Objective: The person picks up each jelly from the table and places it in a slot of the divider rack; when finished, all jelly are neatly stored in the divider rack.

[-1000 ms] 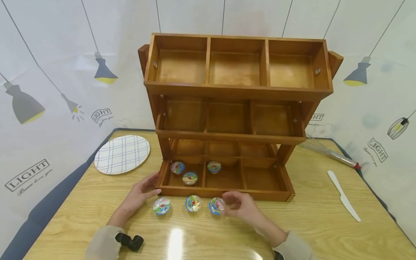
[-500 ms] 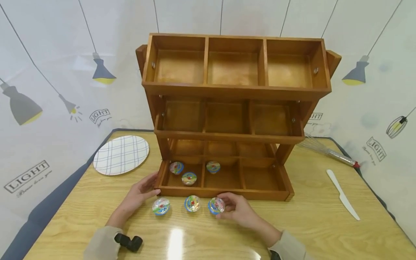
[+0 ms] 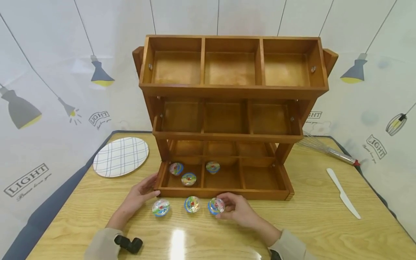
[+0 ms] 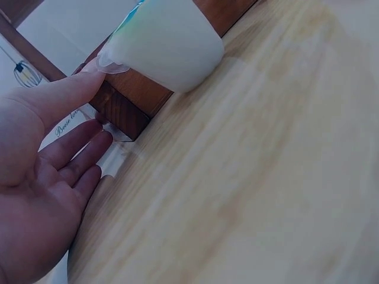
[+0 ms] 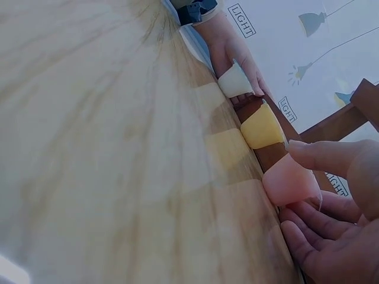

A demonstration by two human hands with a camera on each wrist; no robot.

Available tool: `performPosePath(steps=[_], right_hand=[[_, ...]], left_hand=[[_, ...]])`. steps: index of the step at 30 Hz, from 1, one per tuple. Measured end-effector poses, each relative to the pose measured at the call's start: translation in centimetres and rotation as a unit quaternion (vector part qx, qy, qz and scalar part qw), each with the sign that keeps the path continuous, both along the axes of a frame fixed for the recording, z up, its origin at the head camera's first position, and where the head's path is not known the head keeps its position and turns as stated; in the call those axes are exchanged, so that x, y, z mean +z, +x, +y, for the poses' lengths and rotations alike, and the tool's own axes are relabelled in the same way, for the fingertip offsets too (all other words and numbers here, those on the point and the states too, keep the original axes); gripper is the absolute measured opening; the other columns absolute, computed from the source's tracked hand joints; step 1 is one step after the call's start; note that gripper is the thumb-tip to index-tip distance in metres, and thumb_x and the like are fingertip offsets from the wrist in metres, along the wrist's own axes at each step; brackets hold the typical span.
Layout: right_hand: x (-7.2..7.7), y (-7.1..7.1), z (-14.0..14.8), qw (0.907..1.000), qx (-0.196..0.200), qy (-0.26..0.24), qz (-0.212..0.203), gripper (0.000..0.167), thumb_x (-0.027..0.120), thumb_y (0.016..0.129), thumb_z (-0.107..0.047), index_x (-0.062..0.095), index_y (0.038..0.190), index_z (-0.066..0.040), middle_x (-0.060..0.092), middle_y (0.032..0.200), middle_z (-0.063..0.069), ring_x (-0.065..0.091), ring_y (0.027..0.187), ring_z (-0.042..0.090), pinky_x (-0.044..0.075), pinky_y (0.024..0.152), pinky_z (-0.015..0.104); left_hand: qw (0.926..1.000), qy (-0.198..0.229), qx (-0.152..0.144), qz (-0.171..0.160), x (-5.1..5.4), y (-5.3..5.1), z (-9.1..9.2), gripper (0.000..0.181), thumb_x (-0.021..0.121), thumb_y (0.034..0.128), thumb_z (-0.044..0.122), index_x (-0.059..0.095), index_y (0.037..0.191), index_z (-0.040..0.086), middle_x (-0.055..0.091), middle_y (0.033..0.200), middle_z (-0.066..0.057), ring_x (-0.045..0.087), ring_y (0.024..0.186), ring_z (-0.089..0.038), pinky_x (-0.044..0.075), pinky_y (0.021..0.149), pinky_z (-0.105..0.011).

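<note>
My right hand pinches a pink jelly cup between thumb and fingers, at the front of the wooden rack. The cup stands on the table, its printed lid facing up. To its left, a yellow jelly cup and a white jelly cup stand in a row with it. My left hand rests at the rack's lower left corner, thumb at the front, the other fingers extended along the side. In the left wrist view the white cup stands just past the thumb.
Two jelly cups lie in the rack's bottom left compartment, and one jelly cup in the bottom middle one. A checked plate is at left. A whisk and a white plastic knife lie at right.
My right hand has come in from the right edge of the pink jelly cup and now has thumb and fingers around it. The left hand and the cups have stayed in place.
</note>
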State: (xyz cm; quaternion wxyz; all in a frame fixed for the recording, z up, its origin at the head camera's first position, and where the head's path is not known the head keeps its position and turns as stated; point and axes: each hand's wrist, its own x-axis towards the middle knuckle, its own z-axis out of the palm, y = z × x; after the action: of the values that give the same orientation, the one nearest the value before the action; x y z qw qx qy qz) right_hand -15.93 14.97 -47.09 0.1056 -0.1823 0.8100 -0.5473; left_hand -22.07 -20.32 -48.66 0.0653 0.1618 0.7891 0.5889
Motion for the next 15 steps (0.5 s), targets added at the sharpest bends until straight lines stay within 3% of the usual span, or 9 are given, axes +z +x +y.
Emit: performPosePath(steps=[15], right_hand=[[-0.11, 0.0, -0.06, 1.0, -0.006, -0.004, -0.006, 0.052, 0.075, 0.069, -0.016, 0.054, 0.113, 0.0, 0.062, 0.103, 0.013, 0.059, 0.089, 0.019, 0.051, 0.072, 0.02]], left_hand=[[1.0, -0.001, -0.002, 0.002, 0.03, 0.05, -0.06, 0.063, 0.063, 0.0821, 0.022, 0.033, 0.137, 0.01, 0.037, 0.137, -0.019, 0.042, 0.109, 0.012, 0.037, 0.09, -0.006]])
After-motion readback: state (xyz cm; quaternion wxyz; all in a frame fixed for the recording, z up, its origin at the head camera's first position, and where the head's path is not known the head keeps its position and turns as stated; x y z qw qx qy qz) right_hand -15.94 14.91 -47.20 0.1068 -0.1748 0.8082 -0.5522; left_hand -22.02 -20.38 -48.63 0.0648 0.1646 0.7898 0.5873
